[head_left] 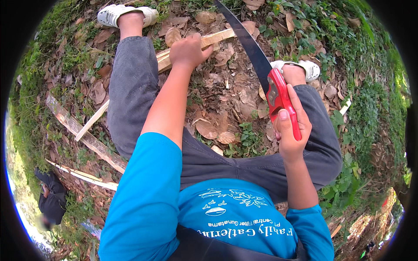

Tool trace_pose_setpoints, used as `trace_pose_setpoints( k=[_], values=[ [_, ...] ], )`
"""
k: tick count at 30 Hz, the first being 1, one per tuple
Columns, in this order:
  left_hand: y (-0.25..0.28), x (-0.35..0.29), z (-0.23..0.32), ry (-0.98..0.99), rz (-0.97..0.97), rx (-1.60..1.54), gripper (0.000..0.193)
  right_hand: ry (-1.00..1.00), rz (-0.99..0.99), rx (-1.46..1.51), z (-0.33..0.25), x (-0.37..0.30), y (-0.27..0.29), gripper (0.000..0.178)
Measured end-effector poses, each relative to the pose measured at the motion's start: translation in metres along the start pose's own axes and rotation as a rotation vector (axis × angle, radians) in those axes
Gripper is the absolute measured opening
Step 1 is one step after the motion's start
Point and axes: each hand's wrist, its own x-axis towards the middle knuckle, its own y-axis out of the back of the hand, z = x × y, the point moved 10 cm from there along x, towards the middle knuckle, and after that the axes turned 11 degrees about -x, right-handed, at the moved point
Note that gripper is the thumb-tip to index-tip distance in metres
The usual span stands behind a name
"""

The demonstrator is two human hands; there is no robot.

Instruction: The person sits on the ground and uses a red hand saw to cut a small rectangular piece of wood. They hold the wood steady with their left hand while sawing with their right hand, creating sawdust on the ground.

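My left hand (187,50) is closed round pale, rough-cut wooden strips (223,35), which lie slantwise over the leaves between my feet. Part of the wood is covered by that hand. In my right hand (292,130) is a pruning saw (282,99) with a red handle, my thumb lying along its side. Its long, curved dark blade points away and up to the left, reaching the top edge of the view. The blade passes by the right end of the wooden strips; whether it touches them I cannot tell.
Dry leaves (209,129) and green plants cover the ground. At the left lie a long bark-edged slat (82,130), a thin stick (92,120) and a split pale piece (87,176). Another person (52,195) in dark clothes is at the far left. My legs are spread, light clogs on.
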Motion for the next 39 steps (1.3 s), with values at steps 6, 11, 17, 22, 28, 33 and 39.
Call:
trace_pose_setpoints(
  k=[6,11,17,22,28,33,39],
  values=[
    [-0.009,0.016,-0.010,0.052,-0.109,0.009,0.073,0.043,-0.019,0.052,0.012,0.054,-0.041,0.049],
    [-0.007,0.022,-0.008,0.034,-0.082,-0.023,0.069,0.159,-0.009,0.040,0.035,0.088,-0.073,0.048],
    [-0.013,0.021,-0.015,0.074,-0.125,-0.006,0.072,0.161,-0.040,0.021,0.041,0.091,-0.073,0.048],
    [-0.019,0.023,-0.022,0.102,-0.160,-0.021,0.075,0.228,-0.041,-0.001,0.042,0.089,-0.075,0.048],
    [-0.026,0.037,-0.030,0.140,-0.318,-0.170,0.084,0.260,-0.062,-0.039,0.066,0.089,-0.081,0.051],
    [-0.034,0.041,-0.036,0.108,-0.310,-0.211,0.085,0.222,-0.106,-0.049,0.096,0.090,-0.079,0.051],
    [-0.033,0.041,-0.031,0.081,-0.310,-0.204,0.084,0.184,-0.099,0.016,0.102,0.089,-0.073,0.052]
  ],
)
